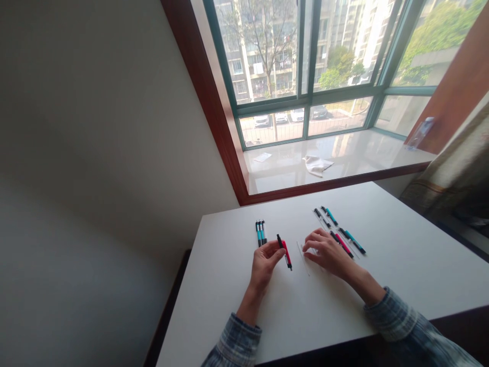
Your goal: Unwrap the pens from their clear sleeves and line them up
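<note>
My left hand (266,262) is closed, pinching a red-and-black click pen (288,259) between thumb and fingers above the white table. It looks like a black section beside a red barrel; whether they are joined I cannot tell. My right hand (324,251) hovers low over the table, fingers bent and slightly apart, with nothing clearly in them. Just left of its fingertips lies a thin pen refill (303,259). Another pale, clear piece shows partly beneath the hand. Beyond my left hand, several teal-and-black pens (260,232) lie side by side, their near ends partly covered.
Right of my right hand lie a red pen body (344,244), a teal pen body (355,241), another teal one (329,215) and small black parts (317,212). The white table (225,295) meets a windowsill holding a cloth (318,165) and a clear bottle (420,133).
</note>
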Available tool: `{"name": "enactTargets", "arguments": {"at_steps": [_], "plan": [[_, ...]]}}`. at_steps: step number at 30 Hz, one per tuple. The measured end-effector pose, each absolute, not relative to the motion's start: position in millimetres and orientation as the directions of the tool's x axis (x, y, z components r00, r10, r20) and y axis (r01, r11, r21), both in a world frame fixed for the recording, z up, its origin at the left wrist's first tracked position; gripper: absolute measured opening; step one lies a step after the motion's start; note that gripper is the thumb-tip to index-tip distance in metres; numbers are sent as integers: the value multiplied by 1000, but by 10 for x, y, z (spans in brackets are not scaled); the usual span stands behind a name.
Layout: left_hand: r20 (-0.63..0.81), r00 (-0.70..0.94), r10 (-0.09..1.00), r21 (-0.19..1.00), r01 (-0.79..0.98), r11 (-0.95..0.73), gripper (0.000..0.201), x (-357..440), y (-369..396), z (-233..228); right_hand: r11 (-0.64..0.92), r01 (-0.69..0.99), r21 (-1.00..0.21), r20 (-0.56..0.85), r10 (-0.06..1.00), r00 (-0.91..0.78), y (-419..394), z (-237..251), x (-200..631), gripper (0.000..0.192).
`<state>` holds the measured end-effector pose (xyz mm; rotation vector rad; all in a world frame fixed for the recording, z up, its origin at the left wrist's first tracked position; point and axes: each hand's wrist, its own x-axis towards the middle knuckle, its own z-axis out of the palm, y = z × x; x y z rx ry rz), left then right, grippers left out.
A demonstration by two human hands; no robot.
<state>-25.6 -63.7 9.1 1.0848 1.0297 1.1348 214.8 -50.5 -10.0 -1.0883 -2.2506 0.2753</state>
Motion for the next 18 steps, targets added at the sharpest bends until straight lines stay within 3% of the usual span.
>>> {"name": "enactTargets", "arguments": {"at_steps": [5, 10, 13, 18], "plan": [[-54, 135, 989, 984, -162, 76, 38, -269, -633, 75, 549, 501, -670, 447, 836, -318, -439, 123, 2060, 9], [-53, 126, 991, 985, -158, 73, 37, -278, -629, 67, 422, 206, -883, 386, 902, -192, -250, 191, 1889, 23], [-66, 120, 991, 984, -155, 84, 37, -285, -620, 60, 343, 78, -936, 325, 928, -183, -194, 97, 1840, 29], [-85, 123, 989, 985, -137, 102, 37, -274, -610, 66, 273, 30, -962, 265, 952, -152, -221, -63, 1851, 32]]}}
